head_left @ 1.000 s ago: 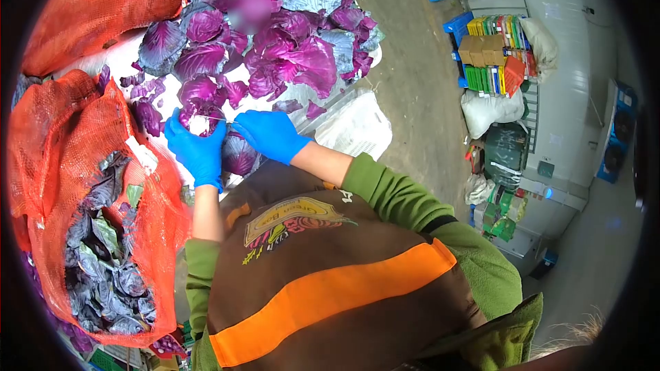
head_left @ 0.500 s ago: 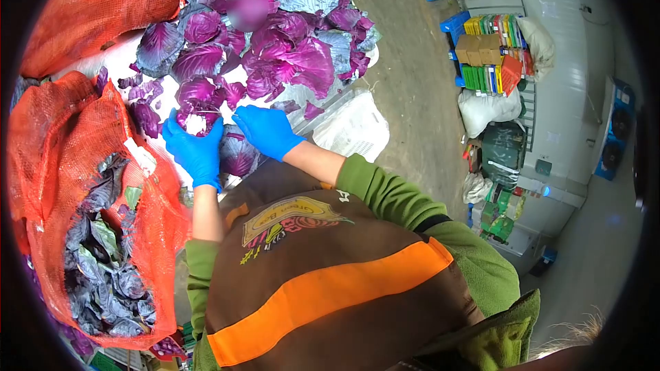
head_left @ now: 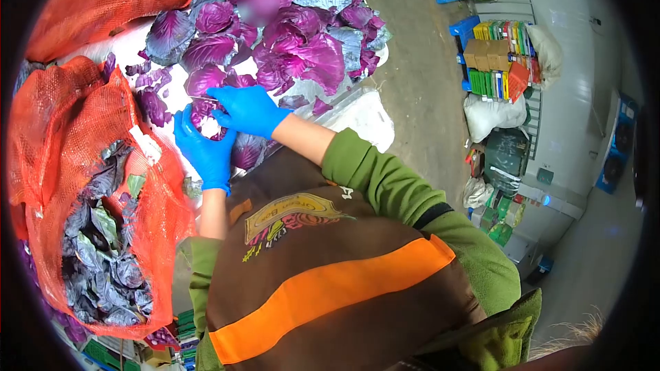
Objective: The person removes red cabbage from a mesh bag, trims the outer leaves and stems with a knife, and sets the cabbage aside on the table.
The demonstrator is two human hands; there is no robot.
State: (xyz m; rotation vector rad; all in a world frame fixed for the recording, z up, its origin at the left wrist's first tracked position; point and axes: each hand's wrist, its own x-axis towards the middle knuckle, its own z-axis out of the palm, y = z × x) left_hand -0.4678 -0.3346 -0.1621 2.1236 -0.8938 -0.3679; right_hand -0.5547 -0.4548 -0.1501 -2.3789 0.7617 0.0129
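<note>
My left hand [head_left: 204,151], in a blue glove, is wrapped round the near side of a purple cabbage [head_left: 209,126] whose pale cut part faces up. My right hand [head_left: 249,110], also gloved in blue, lies over the cabbage's right side, its fingers closed round a small knife whose thin blade [head_left: 199,98] points left. The knife's handle is hidden in the glove. Loose purple cabbage leaves [head_left: 302,55] are heaped on the white surface [head_left: 177,87] beyond my hands. Another cabbage [head_left: 247,151] sits just right of my left wrist.
An open red mesh sack [head_left: 161,233] with dark outer leaves stands at the left, and another red sack [head_left: 117,3] lies at the upper left. A white perforated crate [head_left: 368,120] is right of my right hand. Stacked coloured crates [head_left: 491,86] stand across the floor.
My right hand has moved left, onto the cabbage, with the knife. My left hand has shifted slightly right and its fingers sit closer round the cabbage. The view has shifted a little.
</note>
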